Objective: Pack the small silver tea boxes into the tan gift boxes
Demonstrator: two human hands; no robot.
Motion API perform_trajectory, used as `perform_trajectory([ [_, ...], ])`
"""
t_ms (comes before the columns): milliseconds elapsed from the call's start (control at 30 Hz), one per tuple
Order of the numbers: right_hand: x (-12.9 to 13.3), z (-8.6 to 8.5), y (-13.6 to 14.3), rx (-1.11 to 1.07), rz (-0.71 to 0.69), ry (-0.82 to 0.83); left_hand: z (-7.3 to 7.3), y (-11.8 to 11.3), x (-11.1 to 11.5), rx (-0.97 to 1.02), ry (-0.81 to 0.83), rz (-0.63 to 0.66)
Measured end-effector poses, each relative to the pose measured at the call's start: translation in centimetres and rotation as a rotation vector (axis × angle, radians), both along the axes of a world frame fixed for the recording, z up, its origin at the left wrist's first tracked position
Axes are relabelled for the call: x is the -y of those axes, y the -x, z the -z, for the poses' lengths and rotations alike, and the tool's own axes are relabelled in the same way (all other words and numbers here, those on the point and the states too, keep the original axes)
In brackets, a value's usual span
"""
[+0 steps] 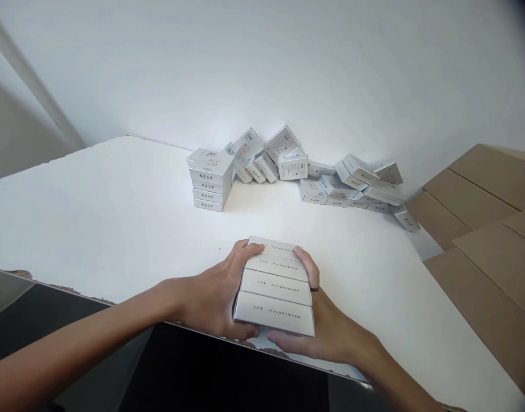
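The person's left forearm (95, 340) lies nearest the camera and leads to the left hand (222, 289), which is wrapped against one side of four white boxes (277, 286). The right hand (325, 320) grips the opposite side, so the boxes sit clasped between the two palms, their printed narrow faces showing as one row. A dark ring (314, 289) circles a finger of the right hand. Each hand has digits at both the far and near ends of the row, a sound hold, since it likely checks slipping lengthwise as well as sideways.

The step in hand looks like holding the boxes together as one block. Even inward pressure from both palms should serve best; a looser side could let a middle box slide out, and too hard a squeeze could dent the cardboard. The faces fan slightly, so squaring the edges would probably help. Whether the block touches the white table (138, 229) cannot be told; its worn near edge runs just below the hands, so a grip well inside it seems safer.

Beyond the left hand stands a neat stack (209, 189); beyond the right hand lies a jumbled pile (352, 186), with brown cartons (494, 257) farther right.
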State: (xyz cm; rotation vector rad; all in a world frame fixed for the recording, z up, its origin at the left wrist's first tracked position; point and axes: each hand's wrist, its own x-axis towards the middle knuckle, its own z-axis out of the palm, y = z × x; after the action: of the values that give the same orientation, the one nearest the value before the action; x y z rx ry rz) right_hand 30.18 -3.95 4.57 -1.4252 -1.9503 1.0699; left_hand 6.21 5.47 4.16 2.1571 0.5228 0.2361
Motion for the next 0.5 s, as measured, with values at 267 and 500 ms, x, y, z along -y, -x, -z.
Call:
perform_trajectory([
  [267,-0.1,0.2,-0.1,0.044,-0.054,-0.049,0.6,-0.1,-0.4,0.008,-0.048,0.028],
  [500,-3.3,-0.5,-1.3,0.311,-0.068,-0.881,0.3,-1.4,-3.8,0.386,-0.72,0.034],
])
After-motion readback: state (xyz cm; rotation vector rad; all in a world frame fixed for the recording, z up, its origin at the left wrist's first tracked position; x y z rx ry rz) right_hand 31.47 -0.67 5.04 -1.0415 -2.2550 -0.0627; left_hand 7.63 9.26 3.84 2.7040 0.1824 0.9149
